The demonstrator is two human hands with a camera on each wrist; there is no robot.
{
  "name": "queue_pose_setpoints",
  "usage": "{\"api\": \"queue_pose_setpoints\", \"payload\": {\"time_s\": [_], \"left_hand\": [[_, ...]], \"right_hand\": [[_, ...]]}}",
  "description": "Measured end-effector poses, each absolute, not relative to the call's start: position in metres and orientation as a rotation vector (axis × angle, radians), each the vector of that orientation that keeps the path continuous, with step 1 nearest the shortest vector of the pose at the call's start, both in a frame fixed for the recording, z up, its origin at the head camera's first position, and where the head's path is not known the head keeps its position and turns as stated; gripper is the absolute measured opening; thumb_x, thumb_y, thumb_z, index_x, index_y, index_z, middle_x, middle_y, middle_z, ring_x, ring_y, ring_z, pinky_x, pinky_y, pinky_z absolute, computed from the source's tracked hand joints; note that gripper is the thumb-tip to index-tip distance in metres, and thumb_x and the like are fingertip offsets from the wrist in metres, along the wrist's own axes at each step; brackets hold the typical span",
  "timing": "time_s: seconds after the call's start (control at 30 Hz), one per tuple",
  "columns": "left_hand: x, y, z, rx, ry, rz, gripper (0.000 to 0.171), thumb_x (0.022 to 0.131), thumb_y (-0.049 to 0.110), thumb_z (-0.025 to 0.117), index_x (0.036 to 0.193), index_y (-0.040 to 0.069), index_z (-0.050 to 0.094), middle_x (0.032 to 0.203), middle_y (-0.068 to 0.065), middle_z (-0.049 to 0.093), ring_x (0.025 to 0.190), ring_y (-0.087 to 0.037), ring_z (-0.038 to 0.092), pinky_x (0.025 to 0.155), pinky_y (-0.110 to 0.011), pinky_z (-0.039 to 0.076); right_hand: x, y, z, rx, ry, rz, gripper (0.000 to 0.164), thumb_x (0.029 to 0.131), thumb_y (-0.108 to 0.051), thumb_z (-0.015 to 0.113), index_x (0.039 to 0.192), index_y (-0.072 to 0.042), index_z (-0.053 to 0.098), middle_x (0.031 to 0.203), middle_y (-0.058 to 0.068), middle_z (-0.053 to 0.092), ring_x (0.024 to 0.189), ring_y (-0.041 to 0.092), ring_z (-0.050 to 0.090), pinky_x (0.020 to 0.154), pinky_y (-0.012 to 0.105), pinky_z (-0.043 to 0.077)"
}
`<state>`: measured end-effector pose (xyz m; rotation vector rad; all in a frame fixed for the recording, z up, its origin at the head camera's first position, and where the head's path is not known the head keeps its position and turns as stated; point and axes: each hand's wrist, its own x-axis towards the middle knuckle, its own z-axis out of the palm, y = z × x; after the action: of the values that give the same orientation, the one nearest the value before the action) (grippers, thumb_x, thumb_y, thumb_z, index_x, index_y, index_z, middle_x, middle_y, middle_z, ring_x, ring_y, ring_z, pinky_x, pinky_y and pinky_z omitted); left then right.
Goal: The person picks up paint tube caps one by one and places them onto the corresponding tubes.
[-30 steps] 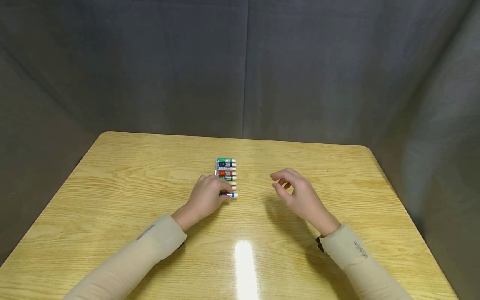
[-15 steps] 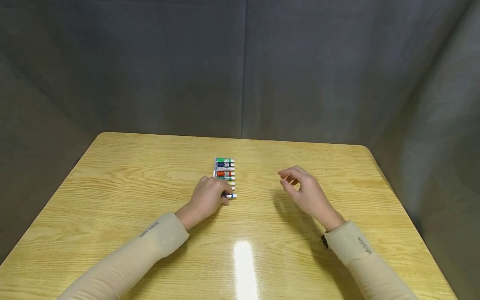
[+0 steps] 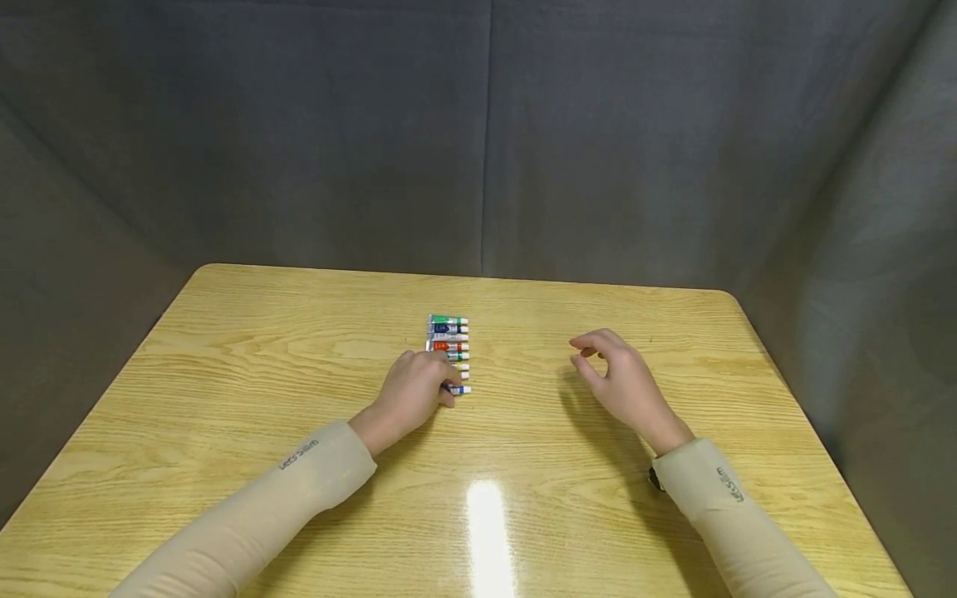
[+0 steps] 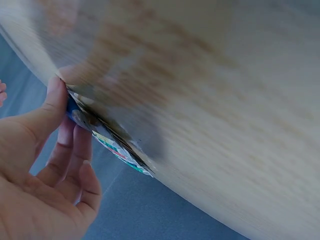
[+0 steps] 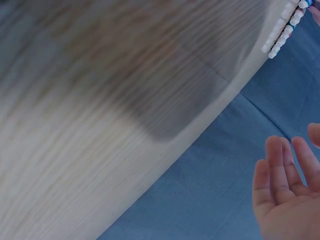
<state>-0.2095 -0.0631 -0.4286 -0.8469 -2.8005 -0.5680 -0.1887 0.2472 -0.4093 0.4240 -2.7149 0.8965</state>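
Observation:
Several small paint tubes with white caps lie side by side in a column, among them a green tube [image 3: 449, 320], a dark blue tube [image 3: 447, 329] and a red tube [image 3: 449, 346]. At the near end of the column my left hand [image 3: 411, 386] pinches a blue paint tube [image 3: 463, 389] between thumb and fingers, its cap pointing right. That hand covers the left ends of the nearer tubes. In the left wrist view the blue tube [image 4: 75, 111] shows by the thumb. My right hand [image 3: 620, 379] hovers over the table to the right, fingers loosely bent, holding nothing.
The wooden table [image 3: 299, 307] has a bright light reflection [image 3: 489, 531] near its front. A dark grey curtain [image 3: 478, 141] hangs behind and along both sides of the table.
My right hand has drifted to the right, away from the tubes. The left hand stays at the near end of the column, with the blue paint tube shifted only slightly.

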Motion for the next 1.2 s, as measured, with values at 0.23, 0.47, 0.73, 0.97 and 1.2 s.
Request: {"api": "queue_pose_setpoints", "payload": {"time_s": [0.23, 0.47, 0.73, 0.97, 1.2], "left_hand": [[-0.212, -0.064, -0.429, -0.835, -2.799, -0.627, 0.023, 0.070, 0.021, 0.089, 0.090, 0.013, 0.083, 0.086, -0.001, 0.077, 0.081, -0.018, 0.073, 0.080, -0.040, 0.056], [-0.212, -0.065, -0.428, -0.817, -2.843, -0.613, 0.021, 0.072, 0.021, 0.089, 0.091, 0.013, 0.083, 0.090, -0.002, 0.078, 0.085, -0.019, 0.074, 0.089, -0.044, 0.058], [-0.213, -0.066, -0.427, -0.809, -2.854, -0.620, 0.022, 0.074, 0.020, 0.088, 0.093, 0.010, 0.083, 0.090, -0.004, 0.077, 0.084, -0.021, 0.074, 0.090, -0.044, 0.058], [-0.212, -0.067, -0.427, -0.810, -2.849, -0.623, 0.024, 0.074, 0.020, 0.088, 0.094, 0.009, 0.083, 0.091, -0.004, 0.077, 0.086, -0.020, 0.074, 0.089, -0.043, 0.059], [-0.217, -0.072, -0.422, -0.809, -2.799, -0.609, 0.028, 0.072, 0.025, 0.089, 0.094, 0.011, 0.083, 0.086, -0.002, 0.074, 0.074, -0.014, 0.067, 0.076, -0.037, 0.054]], "right_hand": [[-0.190, 0.250, -0.411, 0.426, -2.712, 0.881, 0.024, 0.102, -0.013, 0.064, 0.124, -0.004, 0.069, 0.121, 0.014, 0.068, 0.108, 0.031, 0.066, 0.094, 0.055, 0.054], [-0.190, 0.251, -0.408, 0.425, -2.714, 0.872, 0.024, 0.102, -0.013, 0.064, 0.124, -0.005, 0.069, 0.121, 0.014, 0.068, 0.108, 0.031, 0.066, 0.094, 0.055, 0.054], [-0.191, 0.252, -0.406, 0.429, -2.710, 0.871, 0.024, 0.102, -0.013, 0.065, 0.124, -0.004, 0.069, 0.121, 0.014, 0.068, 0.107, 0.031, 0.066, 0.094, 0.055, 0.054], [-0.190, 0.253, -0.407, 0.422, -2.720, 0.875, 0.024, 0.102, -0.013, 0.064, 0.125, -0.004, 0.069, 0.121, 0.014, 0.068, 0.107, 0.031, 0.066, 0.096, 0.056, 0.053], [-0.191, 0.258, -0.406, 0.393, -2.724, 0.848, 0.025, 0.103, -0.014, 0.063, 0.125, -0.004, 0.068, 0.121, 0.014, 0.068, 0.108, 0.032, 0.066, 0.092, 0.055, 0.053]]}}
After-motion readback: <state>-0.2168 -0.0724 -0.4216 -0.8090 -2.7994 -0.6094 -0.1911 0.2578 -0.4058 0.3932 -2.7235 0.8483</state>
